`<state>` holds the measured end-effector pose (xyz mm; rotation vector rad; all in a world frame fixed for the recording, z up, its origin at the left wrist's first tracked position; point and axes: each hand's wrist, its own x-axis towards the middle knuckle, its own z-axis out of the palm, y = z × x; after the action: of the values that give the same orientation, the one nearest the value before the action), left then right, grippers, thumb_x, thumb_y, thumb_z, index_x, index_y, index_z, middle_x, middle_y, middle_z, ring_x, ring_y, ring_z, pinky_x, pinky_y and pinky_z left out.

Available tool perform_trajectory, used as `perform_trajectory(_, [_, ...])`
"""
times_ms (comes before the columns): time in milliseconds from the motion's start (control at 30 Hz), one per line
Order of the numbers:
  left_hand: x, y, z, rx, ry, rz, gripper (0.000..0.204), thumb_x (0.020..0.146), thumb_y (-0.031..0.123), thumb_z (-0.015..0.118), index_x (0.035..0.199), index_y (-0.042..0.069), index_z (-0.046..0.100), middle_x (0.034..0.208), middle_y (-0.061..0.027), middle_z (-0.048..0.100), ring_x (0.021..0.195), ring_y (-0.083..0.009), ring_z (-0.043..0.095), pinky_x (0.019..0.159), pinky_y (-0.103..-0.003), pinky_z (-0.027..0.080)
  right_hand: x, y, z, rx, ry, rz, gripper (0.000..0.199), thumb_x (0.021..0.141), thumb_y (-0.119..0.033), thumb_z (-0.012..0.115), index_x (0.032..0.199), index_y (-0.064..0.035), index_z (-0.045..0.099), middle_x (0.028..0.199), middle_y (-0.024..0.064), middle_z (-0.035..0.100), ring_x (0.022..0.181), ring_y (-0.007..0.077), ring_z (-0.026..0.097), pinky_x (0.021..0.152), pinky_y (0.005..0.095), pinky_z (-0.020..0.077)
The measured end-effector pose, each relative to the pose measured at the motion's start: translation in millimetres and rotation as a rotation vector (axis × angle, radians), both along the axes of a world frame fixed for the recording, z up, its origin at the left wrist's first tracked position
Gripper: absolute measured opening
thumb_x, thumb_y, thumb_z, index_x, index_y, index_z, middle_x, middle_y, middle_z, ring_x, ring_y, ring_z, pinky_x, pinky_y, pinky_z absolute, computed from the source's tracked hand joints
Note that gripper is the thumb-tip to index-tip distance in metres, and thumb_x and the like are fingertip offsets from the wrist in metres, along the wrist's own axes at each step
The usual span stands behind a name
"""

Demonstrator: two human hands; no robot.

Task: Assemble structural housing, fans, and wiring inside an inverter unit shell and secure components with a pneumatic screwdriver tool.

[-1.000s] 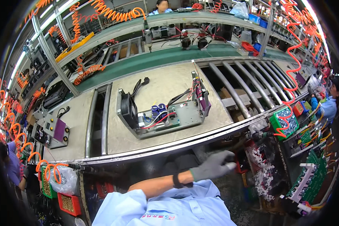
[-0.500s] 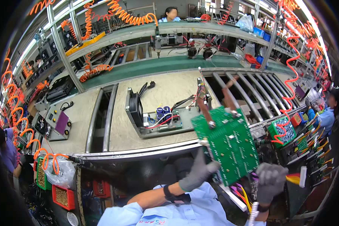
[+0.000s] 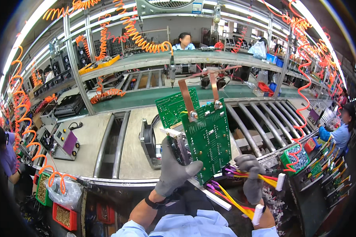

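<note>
A green circuit board assembly (image 3: 210, 142) stands tilted above the near edge of the bench, two copper strips (image 3: 186, 98) bolted to its top. A second green board (image 3: 177, 107) sits behind it, with parts between the two. My left hand (image 3: 175, 168), in a grey glove, grips the assembly at its lower left, thumb across the front. My gloved right hand (image 3: 250, 172) is closed round a bundle of purple, yellow and red wires (image 3: 236, 173) at the lower right. White connectors (image 3: 258, 214) hang from the wire ends. Behind the boards, an open metal chassis with a black fan (image 3: 148, 138) is partly hidden.
Metal rollers (image 3: 245, 128) run to the right of the bench. At the left stands a unit with a purple panel (image 3: 70, 143). Bins of small parts (image 3: 64, 216) flank me, and a screwdriver (image 3: 172, 73) hangs from an orange coiled hose. Other people work around.
The circuit board assembly has moved left and upward with both hands, now in front of the chassis, and has turned so that the second board shows. My view has tilted up.
</note>
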<state>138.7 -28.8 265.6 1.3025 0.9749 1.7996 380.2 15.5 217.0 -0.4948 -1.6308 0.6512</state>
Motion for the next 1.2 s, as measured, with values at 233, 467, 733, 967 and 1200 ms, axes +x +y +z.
perform_trajectory(233, [-23.8,21.6,12.2,0.534,0.902,0.468,0.096,0.057,0.037,0.094,0.129,-0.002,0.044,0.123,-0.0217,0.052,0.115,-0.0407,0.058,0.104,-0.052,0.045,39.2,5.9,26.4,-0.419,-0.452,-0.189,0.075,0.073,-0.021,0.087,0.134,0.0023,0.050,0.121,0.0190,0.063,0.121,0.0283,0.061,0.101,0.0380,0.0498])
perform_trajectory(467, [-8.1,39.9,19.9,0.697,1.343,0.493,0.086,0.072,0.047,0.085,0.134,0.004,0.044,0.131,-0.0191,0.050,0.131,-0.0404,0.051,0.119,-0.060,0.022,-22.0,-11.5,28.6,-0.651,0.257,0.163,0.037,0.092,-0.022,0.066,0.120,0.0019,0.061,0.099,0.0039,0.067,0.088,0.0112,0.064,0.075,0.0260,0.0515])
perform_trajectory(733, [-14.3,29.5,42.8,0.482,1.642,0.559,0.073,0.080,0.031,0.065,0.145,0.006,0.041,0.140,-0.0200,0.045,0.141,-0.0398,0.038,0.122,-0.058,0.017,-40.6,4.4,19.2,-0.915,0.579,0.282,0.029,0.097,-0.008,0.046,0.114,0.0089,0.061,0.111,0.0183,0.068,0.104,0.0302,0.069,0.096,0.0450,0.0584])
perform_trajectory(967, [-103.0,19.6,-50.0,-0.017,-0.002,0.178,0.116,0.081,0.089,0.039,0.159,0.005,0.019,0.157,-0.0141,0.033,0.146,-0.0300,0.030,0.122,-0.046,0.018,-34.3,4.3,12.8,-0.883,0.719,0.406,0.035,0.099,-0.011,0.040,0.112,0.0161,0.059,0.113,0.0229,0.067,0.105,0.0298,0.069,0.097,0.0427,0.0589])
perform_trajectory(1200, [-19.6,24.9,-160.1,-0.106,-0.594,-0.263,0.099,0.079,0.089,0.044,0.135,0.007,0.045,0.114,-0.0054,0.058,0.091,-0.0192,0.060,0.085,-0.033,0.049,-47.5,8.4,6.0,-0.854,0.836,0.536,0.029,0.098,-0.007,0.043,0.104,0.0153,0.061,0.108,0.0231,0.069,0.106,0.0314,0.069,0.096,0.0419,0.0602])
